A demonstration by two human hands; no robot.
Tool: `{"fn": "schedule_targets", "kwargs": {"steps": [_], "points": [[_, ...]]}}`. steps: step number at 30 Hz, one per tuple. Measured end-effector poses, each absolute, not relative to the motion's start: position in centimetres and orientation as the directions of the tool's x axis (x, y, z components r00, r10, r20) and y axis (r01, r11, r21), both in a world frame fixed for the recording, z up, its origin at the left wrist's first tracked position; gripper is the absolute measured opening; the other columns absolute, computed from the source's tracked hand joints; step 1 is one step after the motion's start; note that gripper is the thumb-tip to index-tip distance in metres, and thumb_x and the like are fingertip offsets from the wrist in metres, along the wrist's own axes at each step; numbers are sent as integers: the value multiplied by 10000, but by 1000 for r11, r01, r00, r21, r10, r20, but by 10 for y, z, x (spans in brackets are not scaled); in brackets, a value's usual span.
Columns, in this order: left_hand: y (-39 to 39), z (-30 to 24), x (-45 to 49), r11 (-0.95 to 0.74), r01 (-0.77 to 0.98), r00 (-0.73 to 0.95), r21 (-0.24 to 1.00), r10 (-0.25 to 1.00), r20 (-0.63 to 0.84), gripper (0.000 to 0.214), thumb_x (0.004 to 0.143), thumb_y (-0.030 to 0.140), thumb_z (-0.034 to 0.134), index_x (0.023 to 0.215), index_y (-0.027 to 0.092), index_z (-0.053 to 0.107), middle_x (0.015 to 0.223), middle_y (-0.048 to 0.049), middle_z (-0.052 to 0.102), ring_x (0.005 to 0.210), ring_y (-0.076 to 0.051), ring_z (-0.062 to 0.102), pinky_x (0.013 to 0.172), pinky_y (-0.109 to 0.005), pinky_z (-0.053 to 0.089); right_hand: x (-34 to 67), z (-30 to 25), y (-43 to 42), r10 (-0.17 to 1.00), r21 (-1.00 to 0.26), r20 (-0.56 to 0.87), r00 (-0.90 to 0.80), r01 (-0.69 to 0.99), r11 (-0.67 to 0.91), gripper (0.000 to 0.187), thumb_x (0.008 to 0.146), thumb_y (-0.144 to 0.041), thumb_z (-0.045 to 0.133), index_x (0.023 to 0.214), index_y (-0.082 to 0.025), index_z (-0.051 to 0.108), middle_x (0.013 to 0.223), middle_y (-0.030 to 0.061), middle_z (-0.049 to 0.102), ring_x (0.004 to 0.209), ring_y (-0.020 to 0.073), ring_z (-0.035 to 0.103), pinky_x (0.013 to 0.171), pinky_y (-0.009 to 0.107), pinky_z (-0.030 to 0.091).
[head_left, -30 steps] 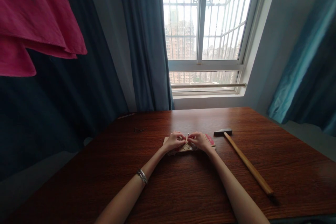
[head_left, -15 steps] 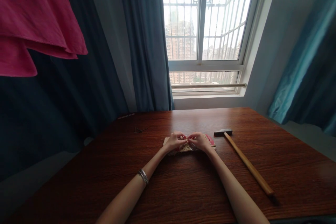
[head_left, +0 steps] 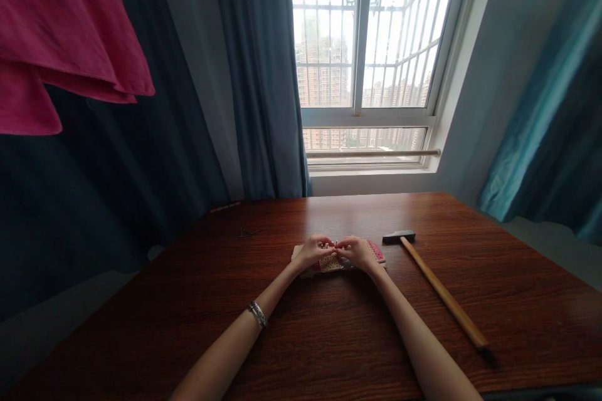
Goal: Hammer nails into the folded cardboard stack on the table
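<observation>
Left hand: Your left hand (head_left: 311, 252) rests over the left part of the board, fingers curled in and seemingly almost closed; whether they grip anything, I cannot tell.
Right hand: Your right hand (head_left: 356, 252) mirrors it from the other side, fingers in a narrow pinch; a firm hold cannot be confirmed.
Nail: What looks like a slim nail (head_left: 336, 243) shows between the two sets of fingertips, at the board's middle. The hands probably meet here because so thin a thing needs steadying from both sides.
Dotted board: The pink and yellow dotted board (head_left: 332, 264) lies flat beneath your hands, squarely before you, presumably so both arms reach it evenly.
Hammer: The hammer (head_left: 437, 286) lies to the right, apart from the board, its head away and its wooden handle towards you, a placing that seems to suit the right arm.
Loose pieces: Thin dark pieces (head_left: 249, 233), probably nails, lie at the far left; too small to count.
Bench: The bench (head_left: 282, 338) is dark, reddish wood-grained and glossy near the window.
Room: A barred window (head_left: 395, 44) lights the work from ahead; blue curtains (head_left: 263, 75) hang at both sides, and pink cloth (head_left: 66, 37) at upper left.
</observation>
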State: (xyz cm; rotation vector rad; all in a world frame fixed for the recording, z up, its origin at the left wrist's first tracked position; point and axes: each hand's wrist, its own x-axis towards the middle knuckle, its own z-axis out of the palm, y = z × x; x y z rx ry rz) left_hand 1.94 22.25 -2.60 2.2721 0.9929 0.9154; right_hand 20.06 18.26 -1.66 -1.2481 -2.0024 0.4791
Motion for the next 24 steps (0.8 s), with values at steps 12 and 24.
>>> {"fn": "schedule_targets", "kwargs": {"steps": [12, 24], "points": [[218, -21, 19, -588, 404, 513, 701, 780, 358, 210, 709, 337, 603, 784, 157, 680, 784, -23, 667, 777, -151, 578, 726, -226, 415, 203, -20, 185, 872, -618, 389, -296, 619, 485, 181, 744, -256, 553, 698, -180, 710, 632, 20, 655, 620, 118, 545, 600, 187, 380], [224, -31, 21, -573, 368, 489, 732, 789, 372, 223, 704, 346, 613, 792, 148, 669, 805, -34, 667, 776, -148, 585, 701, -220, 429, 202, -22, 186, 870, -589, 398, -292, 646, 486, 173, 741, -267, 562, 710, -193, 715, 681, 39, 667, 659, 132, 546, 626, 206, 379]]}}
